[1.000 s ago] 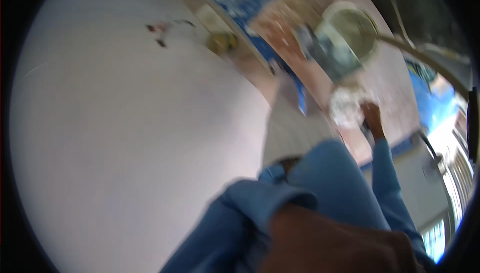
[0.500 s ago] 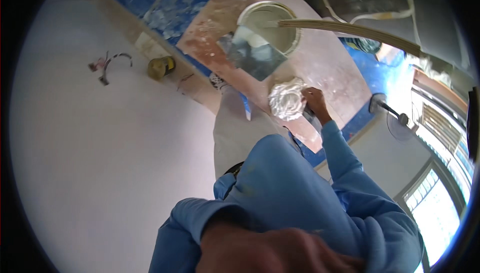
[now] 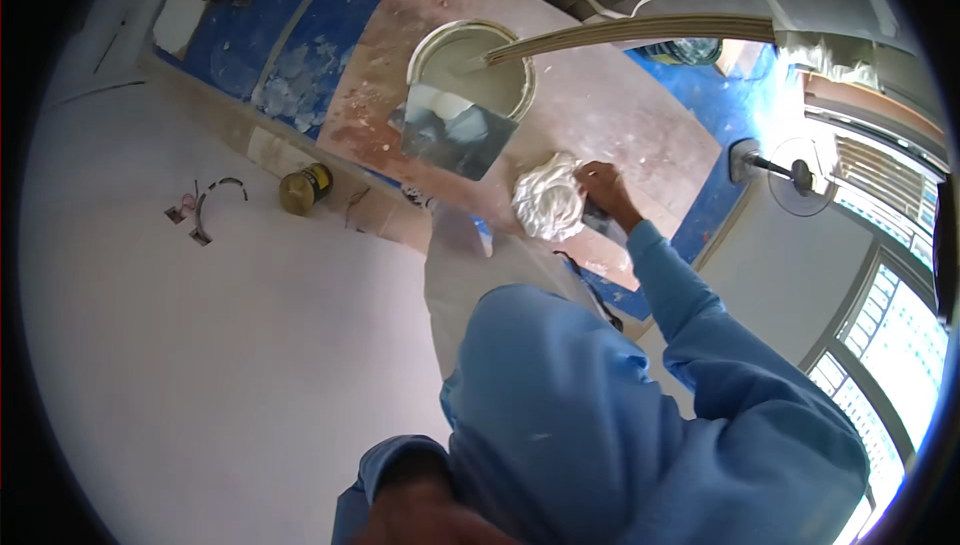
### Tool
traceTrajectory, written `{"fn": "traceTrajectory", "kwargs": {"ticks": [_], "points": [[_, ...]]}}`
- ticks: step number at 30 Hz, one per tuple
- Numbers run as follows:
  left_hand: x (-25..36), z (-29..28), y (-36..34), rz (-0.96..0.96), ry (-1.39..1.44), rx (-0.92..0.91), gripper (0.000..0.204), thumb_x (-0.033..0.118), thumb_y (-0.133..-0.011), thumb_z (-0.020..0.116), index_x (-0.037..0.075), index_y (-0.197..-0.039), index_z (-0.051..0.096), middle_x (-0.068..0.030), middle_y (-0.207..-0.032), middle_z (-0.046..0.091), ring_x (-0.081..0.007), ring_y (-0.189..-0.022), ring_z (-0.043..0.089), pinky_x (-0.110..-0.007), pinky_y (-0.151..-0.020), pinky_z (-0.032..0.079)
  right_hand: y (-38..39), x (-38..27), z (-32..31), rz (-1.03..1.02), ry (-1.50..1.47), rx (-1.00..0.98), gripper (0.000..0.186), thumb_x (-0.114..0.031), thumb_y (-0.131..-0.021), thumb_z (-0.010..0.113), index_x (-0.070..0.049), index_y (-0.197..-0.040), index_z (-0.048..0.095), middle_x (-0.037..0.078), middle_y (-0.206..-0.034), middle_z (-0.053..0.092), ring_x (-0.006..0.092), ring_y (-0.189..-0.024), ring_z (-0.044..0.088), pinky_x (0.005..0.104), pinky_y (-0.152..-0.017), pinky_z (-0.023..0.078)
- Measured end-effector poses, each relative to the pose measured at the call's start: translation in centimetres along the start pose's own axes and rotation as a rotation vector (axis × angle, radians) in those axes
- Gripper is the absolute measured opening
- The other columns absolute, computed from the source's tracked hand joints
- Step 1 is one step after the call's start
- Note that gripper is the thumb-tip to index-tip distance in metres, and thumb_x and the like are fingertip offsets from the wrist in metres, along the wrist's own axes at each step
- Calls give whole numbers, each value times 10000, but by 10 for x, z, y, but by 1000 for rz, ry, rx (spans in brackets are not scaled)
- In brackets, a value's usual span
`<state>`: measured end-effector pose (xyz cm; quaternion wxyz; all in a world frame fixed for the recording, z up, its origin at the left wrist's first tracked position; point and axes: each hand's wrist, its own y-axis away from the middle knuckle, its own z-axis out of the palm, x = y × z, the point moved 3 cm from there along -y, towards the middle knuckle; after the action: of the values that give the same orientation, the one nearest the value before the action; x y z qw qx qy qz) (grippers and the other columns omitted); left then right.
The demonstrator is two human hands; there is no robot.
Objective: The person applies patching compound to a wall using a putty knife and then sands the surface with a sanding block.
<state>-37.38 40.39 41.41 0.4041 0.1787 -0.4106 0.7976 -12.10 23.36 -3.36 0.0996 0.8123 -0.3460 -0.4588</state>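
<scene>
My right hand [image 3: 608, 190] reaches over a pinkish, plaster-stained board [image 3: 590, 85], its fingers curled at the right edge of a round, glossy white mound [image 3: 548, 197] that looks like wet plaster. A dark, flat piece [image 3: 603, 227] shows beneath the hand; what the fingers grip is hidden. Beyond stands a bucket [image 3: 530, 95] of pale paste. Against its near side lies a grey flat plate [image 3: 450, 150] with white paste on it. My left hand [image 3: 425, 517] is low at the bottom edge, blurred, its fingers out of sight.
A long layered strip [image 3: 640, 35] runs from the bucket toward the right. On the left, a yellow-and-black tin [image 3: 305, 188] rests near wires [image 3: 215, 203] coming out of a pale surface. A fan-like item on a stand [image 3: 790, 175] is at the right, near bright windows [image 3: 880, 335]. Blue sheeting [image 3: 290, 75] surrounds the board.
The view has shifted, so the board, bucket and mound appear farther left. My left hand has dropped lower, mostly out of the picture. My right hand stays beside the white mound.
</scene>
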Motion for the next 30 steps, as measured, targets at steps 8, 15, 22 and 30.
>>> {"fn": "traceTrajectory", "kwargs": {"ticks": [8,15,22,30], "points": [[-17,13,-25,65,39,-185,275,273,-869,624,10,-947,629,-161,-877,620,-254,-786,615,-388,-730,501,2,54,-1,-265,234,-81,194,-159,-834,650,-14,-944,713,67,-763,680,196,-684,665,341,-635,535],[8,-62,31,-503,-324,-35,299,289,-871,629,5,-967,637,-159,-885,619,-254,-806,621,-385,-747,502,11,-75,-46,59,-364,-23,465,-229,-818,748,60,-1153,606,141,-782,702,150,-722,654,300,-670,497],[-91,-199,142,-747,-516,1288,443,261,-934,644,30,-1282,500,-51,-1080,615,-155,-996,605,-271,-784,444,-7,-211,-128,-155,-536,3,731,-210,-780,781,35,-1375,435,96,-795,678,119,-712,593,264,-629,469],[-156,-255,145,-526,-280,1266,335,214,-910,681,44,-1174,564,-12,-928,604,-91,-715,539,-269,-647,456,-62,-278,-121,-303,-555,-37,313,-253,-863,684,29,-995,650,92,-781,669,167,-708,624,305,-632,492]]}}
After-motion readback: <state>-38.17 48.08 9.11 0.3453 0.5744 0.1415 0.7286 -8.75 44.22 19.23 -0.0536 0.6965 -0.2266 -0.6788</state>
